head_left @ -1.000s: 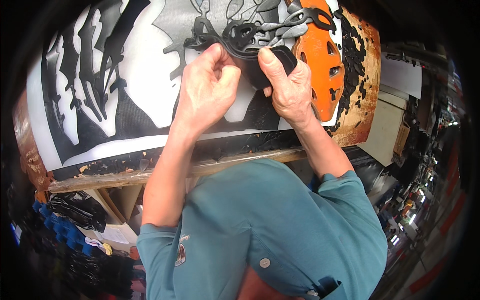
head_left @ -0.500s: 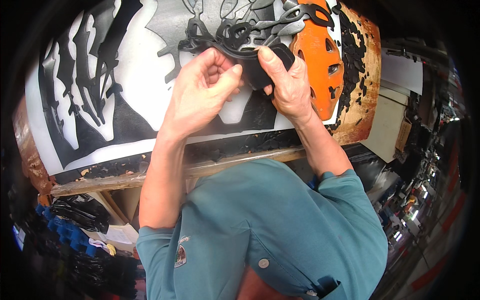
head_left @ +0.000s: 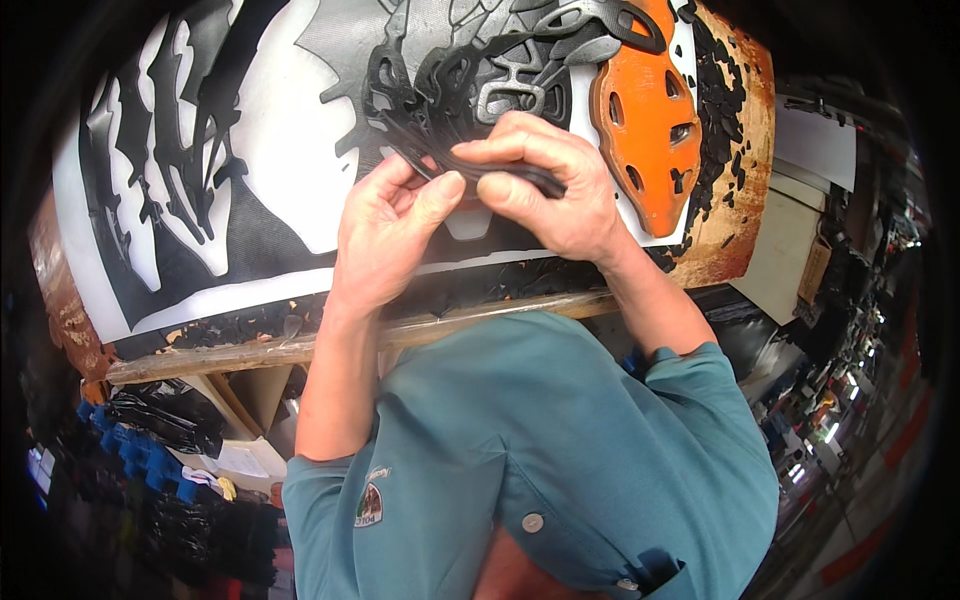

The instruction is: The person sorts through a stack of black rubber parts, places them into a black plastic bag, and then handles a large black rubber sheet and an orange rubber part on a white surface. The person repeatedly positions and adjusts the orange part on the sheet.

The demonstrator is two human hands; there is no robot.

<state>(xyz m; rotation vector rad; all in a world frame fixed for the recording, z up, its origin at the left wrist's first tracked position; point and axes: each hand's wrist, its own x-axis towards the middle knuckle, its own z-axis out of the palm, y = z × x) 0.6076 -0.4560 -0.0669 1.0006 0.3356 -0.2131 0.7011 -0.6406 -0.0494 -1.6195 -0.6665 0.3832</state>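
Observation:
Between my hands is a stack of thin black cut pieces, edges toward me, with looped, cut-out ends fanning away. My right hand clamps the stack between thumb and fingers. The thumb and fingers of my left hand pinch the stack's left edge. Beyond my hands, more black and grey cut-out pieces lie heaped or overlap the stack; where one ends and the other begins I cannot tell. Right of them lies a long orange cutting die with several holes.
A black textured sheet with large shaped cut-outs lies on a white board. Small black scraps litter the brown board at the right. The table's wooden front edge runs close to my body.
The stack has tilted from showing a broad black face to showing its layered edges. My left hand has come down slightly, and my right hand has turned and closed over the stack.

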